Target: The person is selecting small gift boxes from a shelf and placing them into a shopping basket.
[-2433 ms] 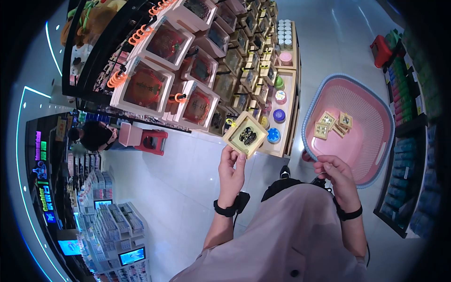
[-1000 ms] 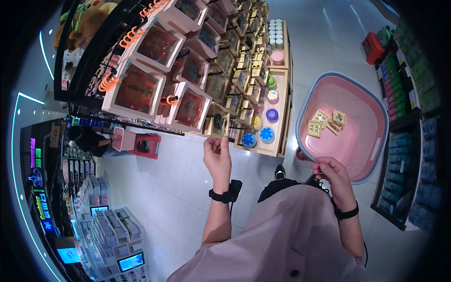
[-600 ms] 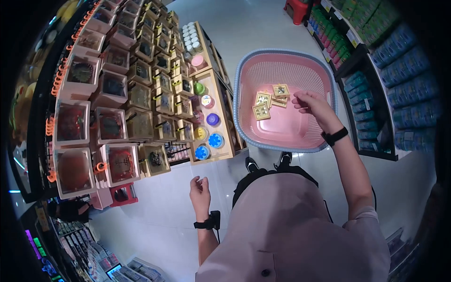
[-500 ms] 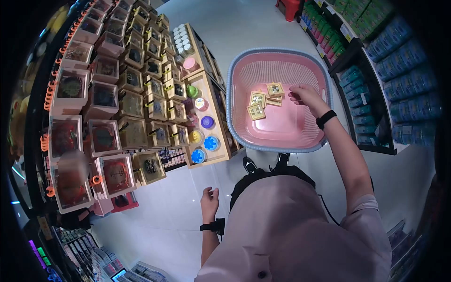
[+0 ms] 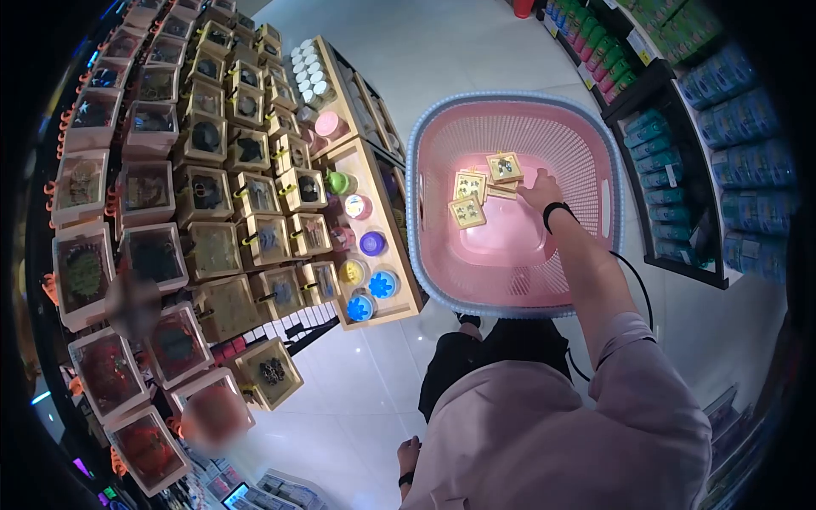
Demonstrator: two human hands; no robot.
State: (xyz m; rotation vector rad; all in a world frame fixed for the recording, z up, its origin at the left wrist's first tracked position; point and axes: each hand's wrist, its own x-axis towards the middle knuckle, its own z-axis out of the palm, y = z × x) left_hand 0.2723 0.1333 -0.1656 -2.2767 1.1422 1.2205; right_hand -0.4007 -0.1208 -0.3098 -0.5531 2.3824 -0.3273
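A pink basket with a pale blue rim (image 5: 421, 280) stands on the floor in front of me. Inside, several small square clear-topped boxes (image 5: 466, 212) lie in a loose pile, one box (image 5: 503, 167) on top with dark little pieces in it. My right hand (image 5: 537, 190) reaches down into the basket, fingers apart, with the fingertips right at the pile's right edge. A black band (image 5: 557, 210) circles that wrist. My left hand (image 5: 410, 452) hangs low beside my body, away from the basket, its fingers loosely bent and nothing seen in them.
On the left, a rack holds rows of clear-fronted bins (image 5: 157, 255). Beside it a wooden tray (image 5: 399, 310) carries round tubs with coloured lids (image 5: 371, 244). Shelves of teal bottles (image 5: 667, 183) stand to the right, close to the basket. A black cable (image 5: 648, 293) loops by my right arm.
My right hand has gone further down into the basket, toward the boxes. My left hand has dropped lower and closer to my body. The view has shifted with my lean forward.
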